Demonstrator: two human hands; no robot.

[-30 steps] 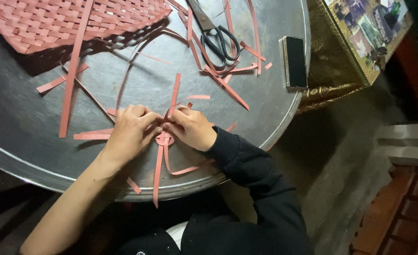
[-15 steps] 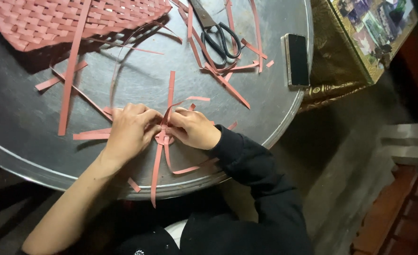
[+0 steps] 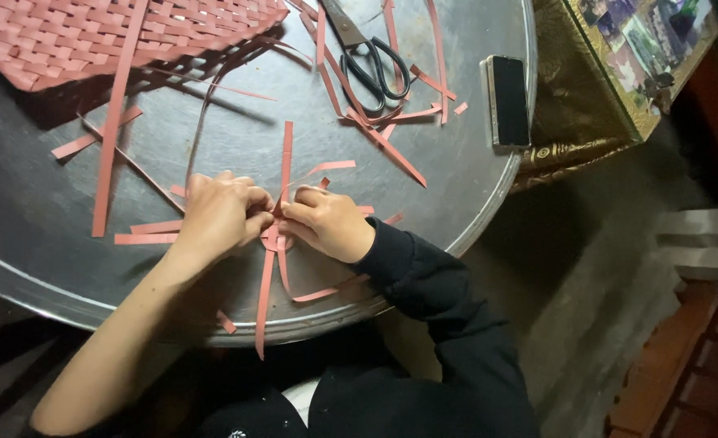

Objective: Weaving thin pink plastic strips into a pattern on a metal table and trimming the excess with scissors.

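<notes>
Dim indoor light from above; a soft sheen on the round metal table, dark shadowy surroundings, focus fairly sharp throughout.

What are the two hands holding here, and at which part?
Both the left hand and right hand pinch a small bundle of crossed pink strips at its centre, where the strips cross; the loose ends fan out free.

Both hands shifted slightly lower-left on tray; pink strip now stands more upright.
</notes>
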